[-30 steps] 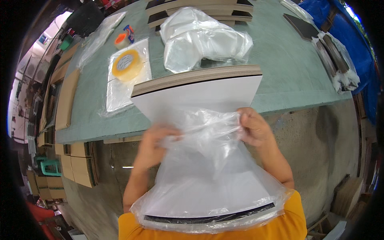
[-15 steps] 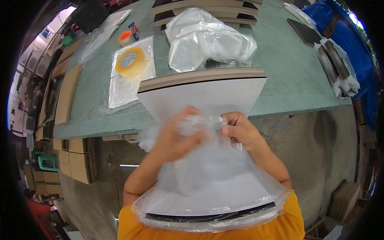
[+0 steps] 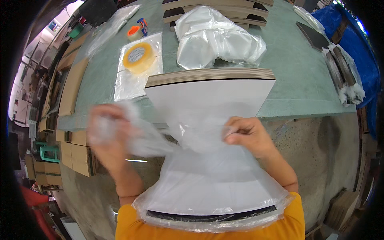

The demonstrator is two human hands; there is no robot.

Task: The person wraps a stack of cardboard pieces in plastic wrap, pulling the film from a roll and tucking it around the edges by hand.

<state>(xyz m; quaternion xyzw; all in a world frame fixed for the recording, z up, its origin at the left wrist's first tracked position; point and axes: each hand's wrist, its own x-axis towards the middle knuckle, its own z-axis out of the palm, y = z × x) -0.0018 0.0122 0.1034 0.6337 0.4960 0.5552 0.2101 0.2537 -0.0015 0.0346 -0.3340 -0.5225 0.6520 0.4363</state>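
A thick stack of boards with a white top face leans between the table edge and my body. Clear plastic bag film covers its near part, and the far end with its layered edges is bare. My left hand, smeared by motion, is closed round a bunched piece of the plastic, out to the left of the stack. Between them the film is stretched. At the stack's right side my right hand is closed in a pinch on the film, thumb against the fingers.
On the green table lie a pile of clear plastic bags, a yellow tape roll on flat plastic sheets, and an orange-cored roll. Board stacks stand behind. Wrapped dark pieces lie right; cardboard stands lower left.
My left hand has swung out left from the middle, drawing a stretch of plastic with it. My right hand stays by the stack's right side. The view has shifted slightly.
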